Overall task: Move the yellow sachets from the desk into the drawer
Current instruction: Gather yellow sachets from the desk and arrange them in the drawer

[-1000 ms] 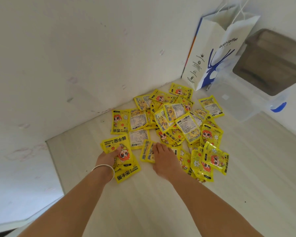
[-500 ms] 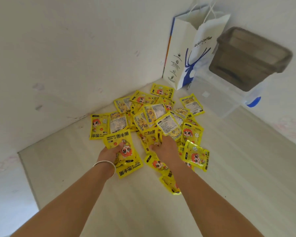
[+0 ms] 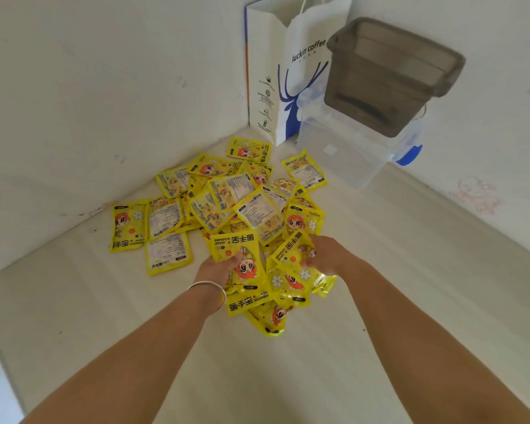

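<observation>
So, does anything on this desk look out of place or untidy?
The yellow foil sachets lie in a loose overlapping heap, some face down, near the wall corner. The grey plastic tub sits tilted on the clear plastic box. Both hands hold sachets.

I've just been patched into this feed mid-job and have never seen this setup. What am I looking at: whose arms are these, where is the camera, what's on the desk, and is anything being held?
There is no machine here: a person works with two bare hands. The one picture comes from a wide-angle camera on the person's head, looking forward and down, so both forearms reach in from the bottom edge.

On the pale desk, in a corner between white walls, lies a loose pile of yellow sachets. Behind it stand a white paper bag and a clear plastic box with a grey bin on top.

The left hand, with a bangle on its wrist, grips several sachets. The right hand grips more. No drawer is in view.
</observation>
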